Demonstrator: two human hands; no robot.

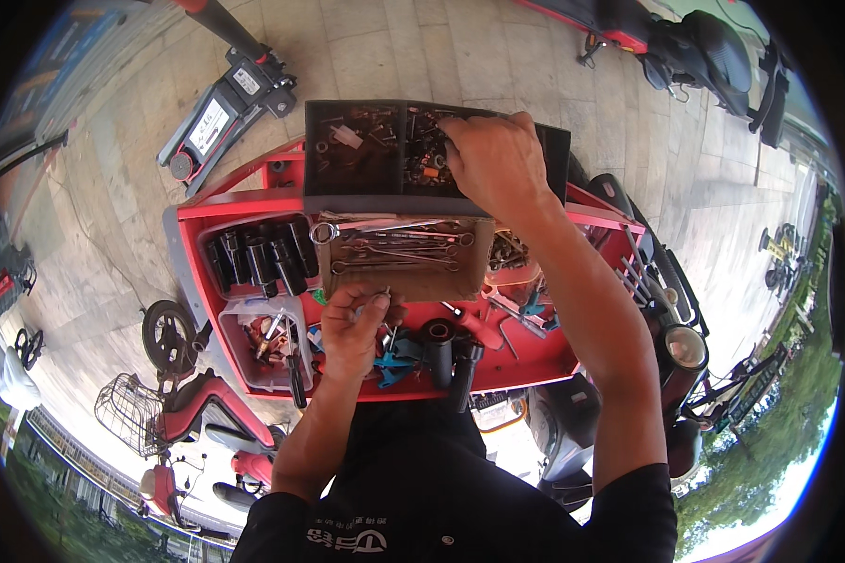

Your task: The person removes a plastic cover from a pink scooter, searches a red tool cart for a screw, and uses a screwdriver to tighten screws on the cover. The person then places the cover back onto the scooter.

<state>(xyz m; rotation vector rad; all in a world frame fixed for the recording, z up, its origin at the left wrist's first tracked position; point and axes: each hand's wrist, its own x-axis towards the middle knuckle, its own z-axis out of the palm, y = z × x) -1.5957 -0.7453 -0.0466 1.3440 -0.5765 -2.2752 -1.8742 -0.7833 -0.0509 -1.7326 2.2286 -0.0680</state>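
My right hand (499, 167) is over the right compartment of the black bin (376, 204), fingers curled down, tips at the small hardware (428, 155). Partly closed; can't tell if it has hold of anything, as the tips are hidden. Hardware is in both compartments, a white piece (347, 137) among it in the left one.

My left hand (352, 324) is in front of the cardboard box (485, 263), thumb drawn in against the fingers. Something tiny and pale shows at the tips; too small to tell what, or whether it's gripped.

Box holds wrenches (404, 250), lying roughly crosswise. Bin is just beyond it, box and bin both at the red tray (526, 385). Also in the tray: black sockets (263, 261) left of the box, clear tub (239, 369) of mixed bits nearer me, red screwdriver (482, 328) right of my left hand.

On the paving: floor jack (214, 114) far left, scooter (709, 56) far right, red bike (192, 411) near left.
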